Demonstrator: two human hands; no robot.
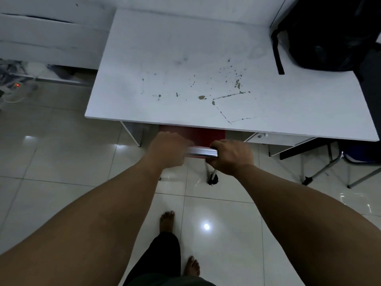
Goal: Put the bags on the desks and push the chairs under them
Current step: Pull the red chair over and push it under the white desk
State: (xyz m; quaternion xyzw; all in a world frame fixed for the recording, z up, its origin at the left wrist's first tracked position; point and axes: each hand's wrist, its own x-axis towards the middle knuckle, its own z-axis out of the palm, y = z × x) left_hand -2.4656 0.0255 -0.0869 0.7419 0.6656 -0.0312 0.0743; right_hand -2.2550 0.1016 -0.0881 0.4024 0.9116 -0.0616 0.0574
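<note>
A view from above looks down at a white surface (185, 58), its top chipped and stained toward the right. At the far left, a tiled floor (51, 151) shows a small red light among cables.

In the middle, just in front of the surface's near edge, a chair with a red seat (198, 134) sits mostly tucked underneath; only a strip of red and the shiny metal back rail (201, 152) show. The left hand (168, 149) is curled over the left end of that rail, fingers wrapped around it. The right hand (232, 156) grips the right end of the same rail, fingers clamped on it. Both forearms reach forward from the bottom corners. One chair leg with a black foot shows below the right hand.

Bare feet stand on the tiles below.

At the far right, a black bag (329, 34) rests on the surface's back corner, one strap trailing forward. Below it, a second chair's metal legs (329, 168) stand beside the surface.
</note>
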